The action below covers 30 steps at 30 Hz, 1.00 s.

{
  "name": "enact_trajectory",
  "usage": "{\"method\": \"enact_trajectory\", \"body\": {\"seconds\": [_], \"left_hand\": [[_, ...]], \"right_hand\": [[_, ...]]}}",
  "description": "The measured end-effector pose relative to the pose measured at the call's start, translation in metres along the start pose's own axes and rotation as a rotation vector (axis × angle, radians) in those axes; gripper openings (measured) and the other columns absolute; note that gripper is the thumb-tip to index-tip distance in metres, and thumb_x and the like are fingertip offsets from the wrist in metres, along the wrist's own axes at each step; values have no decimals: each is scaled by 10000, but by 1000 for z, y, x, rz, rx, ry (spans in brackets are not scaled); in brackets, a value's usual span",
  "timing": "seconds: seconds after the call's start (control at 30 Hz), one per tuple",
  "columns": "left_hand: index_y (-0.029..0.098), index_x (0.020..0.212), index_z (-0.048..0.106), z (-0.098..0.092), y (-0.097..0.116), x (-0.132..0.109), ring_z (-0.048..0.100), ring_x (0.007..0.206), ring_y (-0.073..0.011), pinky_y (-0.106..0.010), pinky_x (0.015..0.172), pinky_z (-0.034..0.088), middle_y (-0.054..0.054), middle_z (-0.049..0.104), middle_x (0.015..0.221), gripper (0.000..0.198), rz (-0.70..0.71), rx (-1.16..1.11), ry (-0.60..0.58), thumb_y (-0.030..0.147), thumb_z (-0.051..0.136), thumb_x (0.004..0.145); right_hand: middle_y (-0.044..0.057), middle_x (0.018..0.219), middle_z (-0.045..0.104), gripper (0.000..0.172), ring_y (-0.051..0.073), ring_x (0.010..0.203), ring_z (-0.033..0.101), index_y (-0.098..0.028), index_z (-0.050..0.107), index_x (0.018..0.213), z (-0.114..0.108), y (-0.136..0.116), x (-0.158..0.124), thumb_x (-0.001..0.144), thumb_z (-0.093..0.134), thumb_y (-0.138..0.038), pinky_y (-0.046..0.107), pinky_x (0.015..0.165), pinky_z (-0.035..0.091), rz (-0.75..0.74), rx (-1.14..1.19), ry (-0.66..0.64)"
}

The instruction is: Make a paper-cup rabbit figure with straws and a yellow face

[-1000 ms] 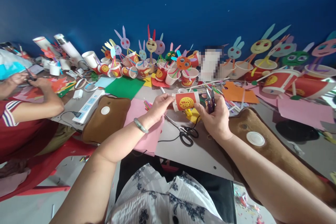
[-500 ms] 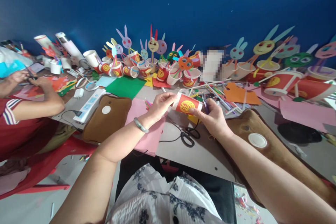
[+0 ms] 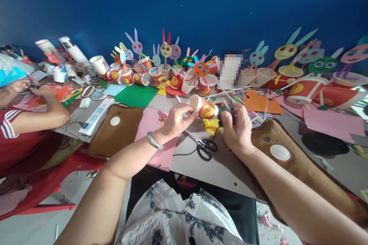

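My left hand (image 3: 177,118) holds a red paper cup (image 3: 204,107) with a gold emblem by its white rim, lying sideways above the table. My right hand (image 3: 237,128) is at the cup's base end, closed around a small dark tool (image 3: 232,114) that is mostly hidden by the fingers. A jade bangle (image 3: 153,140) is on my left wrist. Black-handled scissors (image 3: 203,147) lie on the table just below both hands, beside yellow paper scraps (image 3: 211,125).
A row of paper-cup bunny figures (image 3: 166,65) lines the back against the blue wall. Two brown pouches (image 3: 116,129) (image 3: 277,143), a power strip (image 3: 96,115), coloured paper sheets (image 3: 137,95) and straws lie about. Another person's arms (image 3: 34,103) work at the left.
My left hand tilted the cup so its open rim now faces up and left. My right hand shifted from the cup's side to its base end.
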<state>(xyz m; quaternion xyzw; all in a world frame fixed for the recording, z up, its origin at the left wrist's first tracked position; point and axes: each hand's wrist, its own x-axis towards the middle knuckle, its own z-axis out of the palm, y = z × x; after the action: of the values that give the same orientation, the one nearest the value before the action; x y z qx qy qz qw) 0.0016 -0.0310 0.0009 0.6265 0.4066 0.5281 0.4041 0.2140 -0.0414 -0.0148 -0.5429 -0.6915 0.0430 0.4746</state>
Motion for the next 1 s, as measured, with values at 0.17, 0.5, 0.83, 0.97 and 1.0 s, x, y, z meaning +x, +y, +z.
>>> {"method": "enact_trajectory", "body": {"seconds": [0.17,0.5,0.83,0.97,1.0], "left_hand": [[249,613,640,4,3,-4,548,846,-216,-349,1009,400,-26,603,725,237,3,6,-32,290,811,771],[213,683,580,5,-6,-4,563,712,-160,-358,916,466,0,616,694,244,350,283,29,288,688,888],[192,739,562,6,-14,-3,563,649,-121,-364,924,493,25,617,676,234,576,390,19,239,618,961],[189,745,563,6,-9,-5,576,698,-133,-317,825,504,-2,613,706,258,491,319,-13,298,597,976],[188,744,563,6,-9,-5,581,713,-138,-305,797,500,-10,614,713,273,466,305,-18,322,590,980]], "right_hand": [[15,610,585,391,151,489,497,-219,539,839,-4,-12,-7,970,461,-579,271,517,338,-78,-108,-216],[42,661,626,414,153,565,564,-189,585,834,-3,-14,-6,1022,408,-512,243,504,301,-233,-251,-238],[37,650,623,425,144,535,559,-173,617,877,-3,-12,-6,1042,380,-485,242,481,253,-293,-358,-216],[29,640,613,408,135,542,550,-173,609,851,-3,-10,-7,1046,393,-458,245,483,237,-323,-362,-202],[27,637,612,403,133,545,549,-173,606,843,-3,-9,-7,1047,398,-451,246,484,234,-334,-362,-197]]}}
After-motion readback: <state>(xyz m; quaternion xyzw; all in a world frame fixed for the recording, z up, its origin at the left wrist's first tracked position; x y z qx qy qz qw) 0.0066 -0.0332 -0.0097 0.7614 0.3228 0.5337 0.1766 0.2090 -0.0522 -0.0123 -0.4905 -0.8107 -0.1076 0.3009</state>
